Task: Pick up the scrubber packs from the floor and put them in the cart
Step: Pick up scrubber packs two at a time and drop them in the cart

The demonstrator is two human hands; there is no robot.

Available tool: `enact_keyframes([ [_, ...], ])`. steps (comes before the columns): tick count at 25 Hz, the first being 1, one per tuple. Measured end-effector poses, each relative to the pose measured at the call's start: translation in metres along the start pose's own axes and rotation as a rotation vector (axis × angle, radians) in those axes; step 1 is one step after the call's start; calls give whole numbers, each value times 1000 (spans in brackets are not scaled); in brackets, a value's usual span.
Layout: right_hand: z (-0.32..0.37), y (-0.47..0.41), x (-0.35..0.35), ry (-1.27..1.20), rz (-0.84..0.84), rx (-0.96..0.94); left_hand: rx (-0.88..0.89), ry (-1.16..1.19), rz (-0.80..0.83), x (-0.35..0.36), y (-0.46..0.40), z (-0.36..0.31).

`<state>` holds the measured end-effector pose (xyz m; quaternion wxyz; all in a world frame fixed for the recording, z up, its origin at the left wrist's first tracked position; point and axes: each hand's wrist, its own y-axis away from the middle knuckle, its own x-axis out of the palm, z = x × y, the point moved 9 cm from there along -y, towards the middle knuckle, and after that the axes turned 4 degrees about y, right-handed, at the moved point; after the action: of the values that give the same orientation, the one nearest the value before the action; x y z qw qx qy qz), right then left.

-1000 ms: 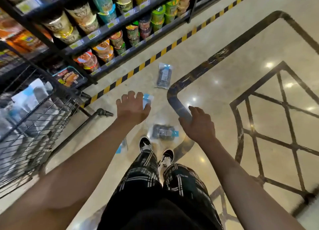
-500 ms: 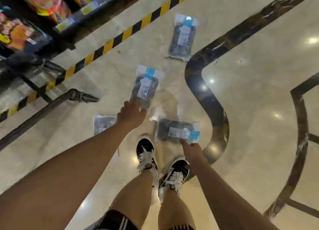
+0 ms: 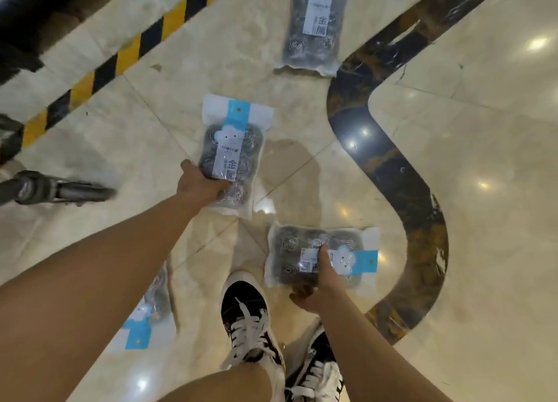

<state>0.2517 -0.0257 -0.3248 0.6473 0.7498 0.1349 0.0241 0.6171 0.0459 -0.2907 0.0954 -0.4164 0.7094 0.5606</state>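
Both hands are clamped on clear plastic scrubber packs with blue-and-white headers: the middle pack [image 3: 234, 152] is gripped at its lower left edge by the left hand [image 3: 200, 182], and the sideways pack [image 3: 321, 258] by the right hand [image 3: 314, 287]. Two further packs, a far one [image 3: 314, 28] and one under the left forearm [image 3: 151, 314], are seen lying on the glossy cream marble floor [image 3: 483, 190], near black-and-white laced sneakers [image 3: 250, 326].

Far pack [image 3: 314, 24] top cut off; fourth pack [image 3: 148, 314] half behind left arm.
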Motion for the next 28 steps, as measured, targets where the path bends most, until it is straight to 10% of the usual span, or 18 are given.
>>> enact_keyframes([
  [9,37,159,-77,72,-424,-488,-87,262,107,-24,125,10],
  [20,30,541,-74,688,-168,-1178,-79,620,104,-220,415,-68],
  [28,-28,764,-102,702,-22,-1266,16,719,11,-368,603,-94],
])
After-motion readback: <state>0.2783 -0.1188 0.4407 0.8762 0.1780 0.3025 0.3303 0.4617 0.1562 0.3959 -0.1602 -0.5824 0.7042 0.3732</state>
